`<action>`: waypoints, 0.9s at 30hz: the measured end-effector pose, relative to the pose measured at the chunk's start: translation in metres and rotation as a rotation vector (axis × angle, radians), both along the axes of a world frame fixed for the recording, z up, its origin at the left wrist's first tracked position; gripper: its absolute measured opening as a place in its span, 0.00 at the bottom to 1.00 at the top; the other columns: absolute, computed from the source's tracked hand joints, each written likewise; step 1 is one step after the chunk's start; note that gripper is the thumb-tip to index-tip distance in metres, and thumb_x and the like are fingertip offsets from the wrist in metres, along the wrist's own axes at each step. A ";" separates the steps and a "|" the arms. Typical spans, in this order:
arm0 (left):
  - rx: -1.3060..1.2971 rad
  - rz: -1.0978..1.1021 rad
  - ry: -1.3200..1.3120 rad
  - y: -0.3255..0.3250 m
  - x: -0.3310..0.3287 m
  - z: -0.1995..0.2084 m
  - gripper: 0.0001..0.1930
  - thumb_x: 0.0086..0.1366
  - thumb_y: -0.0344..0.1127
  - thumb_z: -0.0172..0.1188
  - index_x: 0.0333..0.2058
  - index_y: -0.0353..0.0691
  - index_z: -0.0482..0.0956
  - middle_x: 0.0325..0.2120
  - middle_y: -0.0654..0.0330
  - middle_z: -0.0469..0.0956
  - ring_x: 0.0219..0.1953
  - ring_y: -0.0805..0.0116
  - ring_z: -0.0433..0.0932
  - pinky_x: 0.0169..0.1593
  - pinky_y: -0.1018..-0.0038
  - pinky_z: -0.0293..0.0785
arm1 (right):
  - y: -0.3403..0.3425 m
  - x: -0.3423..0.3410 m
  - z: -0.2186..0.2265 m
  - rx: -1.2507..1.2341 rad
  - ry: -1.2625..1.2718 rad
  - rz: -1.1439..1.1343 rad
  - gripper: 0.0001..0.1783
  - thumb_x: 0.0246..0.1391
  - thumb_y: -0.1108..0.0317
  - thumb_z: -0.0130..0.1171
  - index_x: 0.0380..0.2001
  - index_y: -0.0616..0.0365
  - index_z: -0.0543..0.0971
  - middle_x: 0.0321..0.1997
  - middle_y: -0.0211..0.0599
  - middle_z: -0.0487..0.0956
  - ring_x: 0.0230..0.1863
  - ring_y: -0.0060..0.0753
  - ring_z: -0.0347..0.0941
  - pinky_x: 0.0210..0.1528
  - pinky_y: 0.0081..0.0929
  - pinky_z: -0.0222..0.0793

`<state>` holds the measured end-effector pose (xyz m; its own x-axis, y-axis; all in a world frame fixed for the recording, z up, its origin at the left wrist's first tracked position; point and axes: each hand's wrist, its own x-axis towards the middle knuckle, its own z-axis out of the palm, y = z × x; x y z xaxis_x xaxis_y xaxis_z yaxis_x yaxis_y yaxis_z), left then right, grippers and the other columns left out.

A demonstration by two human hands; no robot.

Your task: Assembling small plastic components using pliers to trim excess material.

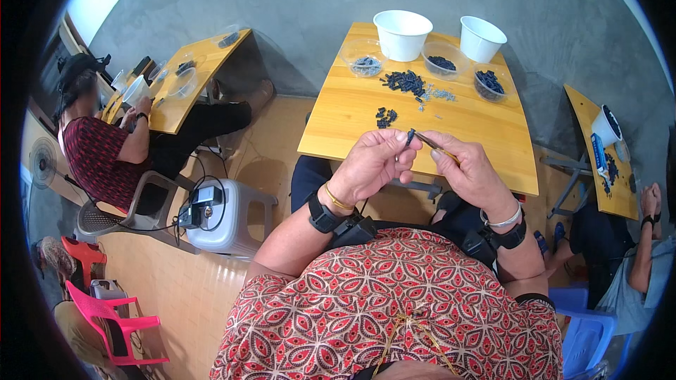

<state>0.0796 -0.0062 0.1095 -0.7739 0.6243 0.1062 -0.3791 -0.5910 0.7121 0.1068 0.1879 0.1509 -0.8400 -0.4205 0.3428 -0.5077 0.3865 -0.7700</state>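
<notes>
My left hand (380, 162) pinches a small black plastic part (410, 136) between thumb and fingers, above the table's near edge. My right hand (468, 169) grips a slim pointed tool (438, 146), dark at the tip and yellowish toward the hand. Its tip meets or nearly meets the black part; I cannot tell which. On the wooden table (338, 127) just beyond my hands lies a small group of black parts (386, 117). Farther back are a larger pile of black parts (403, 82) and scattered small silvery pieces (441, 93).
Two white tubs (403, 35) (482, 39) stand at the table's back. Clear bowls hold silvery pieces (366, 65) and black parts (442, 62) (489, 83). People sit at a left table (169, 105) and a right table (588, 134). A grey stool (229, 229) carries cabled devices.
</notes>
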 end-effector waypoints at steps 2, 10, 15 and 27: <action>-0.008 0.008 0.001 0.000 0.000 0.000 0.13 0.67 0.38 0.47 0.38 0.34 0.75 0.20 0.67 0.69 0.22 0.76 0.68 0.28 0.77 0.70 | -0.001 0.001 0.002 0.008 0.024 0.002 0.17 0.53 0.78 0.48 0.47 0.64 0.72 0.32 0.46 0.78 0.26 0.25 0.70 0.31 0.22 0.67; -0.079 0.075 0.044 0.001 0.000 -0.004 0.13 0.67 0.38 0.47 0.37 0.34 0.75 0.20 0.67 0.68 0.22 0.76 0.68 0.28 0.76 0.71 | 0.001 -0.001 -0.001 0.030 -0.007 0.009 0.17 0.53 0.77 0.46 0.48 0.64 0.72 0.30 0.48 0.77 0.24 0.26 0.69 0.30 0.23 0.66; -0.071 0.062 0.051 0.001 0.001 -0.003 0.13 0.67 0.38 0.47 0.36 0.33 0.75 0.20 0.66 0.68 0.22 0.75 0.68 0.27 0.76 0.71 | 0.001 -0.001 -0.005 0.003 0.046 0.015 0.17 0.53 0.78 0.46 0.48 0.65 0.72 0.32 0.51 0.77 0.27 0.30 0.73 0.33 0.24 0.68; -0.006 0.003 0.042 0.001 0.000 -0.005 0.14 0.67 0.40 0.46 0.36 0.34 0.74 0.19 0.66 0.67 0.21 0.75 0.65 0.27 0.75 0.71 | -0.001 0.003 -0.007 0.065 0.187 -0.035 0.17 0.53 0.77 0.47 0.47 0.60 0.73 0.39 0.51 0.77 0.37 0.48 0.75 0.39 0.31 0.70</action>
